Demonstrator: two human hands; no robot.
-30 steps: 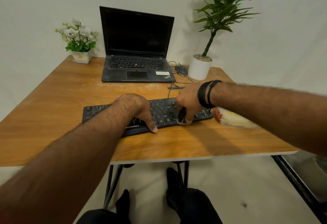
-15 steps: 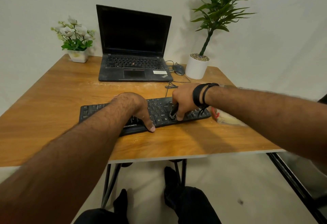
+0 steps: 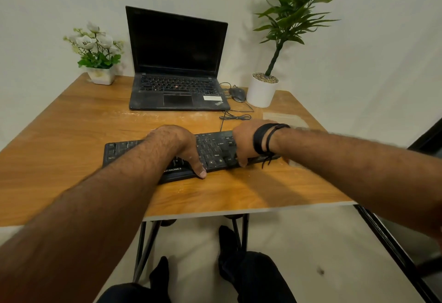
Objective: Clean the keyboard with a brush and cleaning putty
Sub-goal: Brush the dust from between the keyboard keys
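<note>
A black keyboard (image 3: pixel 212 152) lies across the middle of the wooden table (image 3: pixel 71 135). My left hand (image 3: pixel 177 145) rests on its centre keys, thumb on the front edge, holding it down. My right hand (image 3: pixel 244 142), with black wristbands, sits over the right part of the keys with its fingers curled down around a dark brush, which the hand almost entirely hides. Only a pale sliver of a plastic pack (image 3: pixel 294 163) shows to the right of the keyboard, behind my right forearm.
At the back stand an open laptop (image 3: pixel 177 92), a mouse (image 3: pixel 238 94) with its cable (image 3: pixel 235 117), a white potted plant (image 3: pixel 262 92) and a small flower pot (image 3: pixel 100 75). A clear plastic bag (image 3: pixel 284 118) lies back right. The table's front edge is close to the keyboard.
My right hand drew the brush from the keyboard's front edge back onto the keys, slightly leftward, and now covers it. My left hand stayed put. The view shifted a little.
</note>
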